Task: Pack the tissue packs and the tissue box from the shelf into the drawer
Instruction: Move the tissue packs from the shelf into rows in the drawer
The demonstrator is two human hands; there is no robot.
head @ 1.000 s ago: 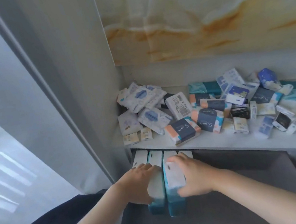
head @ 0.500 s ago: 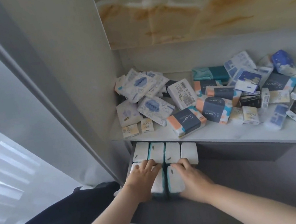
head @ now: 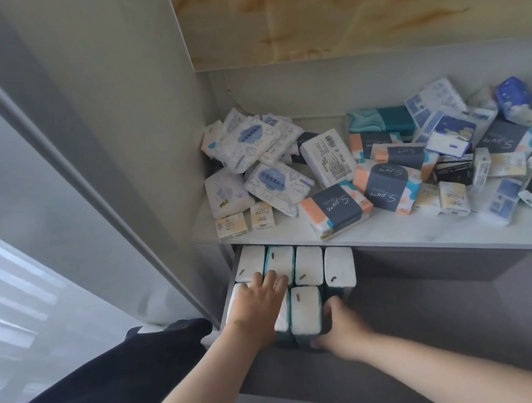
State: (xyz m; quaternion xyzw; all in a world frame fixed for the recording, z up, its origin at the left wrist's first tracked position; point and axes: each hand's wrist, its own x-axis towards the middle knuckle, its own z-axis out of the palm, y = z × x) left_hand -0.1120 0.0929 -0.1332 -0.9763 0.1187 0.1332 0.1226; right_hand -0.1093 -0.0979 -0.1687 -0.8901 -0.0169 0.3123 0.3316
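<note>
Tissue packs (head: pixel 308 264) in white-and-teal wrap stood on edge at the left end of the drawer (head: pixel 446 305): four in a back row under the shelf lip, with a second row started in front, touching it. Head view only. Left hand (head: pixel 260 309) lay flat, fingers straight, pressing down on the tops of the left front packs, fingertips reaching onto the back row. Right hand (head: pixel 341 324) was curled round the right side and lower edge of the front pack (head: pixel 305 309), squeezing it against its neighbour. Read as: seating the second row, roughly six or seven packs in. I couldn't count the ones under the left hand. The rest of the drawer, to the right, was bare grey. Most of the job was left: the shelf (head: pixel 401 236) carried a loose heap across its whole width, a couple of dozen or more. I couldn't pick out the tissue box with confidence. A teal block (head: pixel 380 118) at the back was a candidate. Legible print: "S.pure" on a navy-and-peach pack (head: pixel 336 208) at the front edge and on a second one (head: pixel 388 188) leaning just behind it. "Face" showed on small cream pocket packs (head: pixel 231 226) near the left wall and on another (head: pixel 453 197) further right. A white pack (head: pixel 327 157) showed a barcode and fine print too small to read. Packs with blue cloud labels (head: pixel 250 138) had Chinese characters I couldn't make out. The pale blue and dark packs to the right were too blurred to read.
</note>
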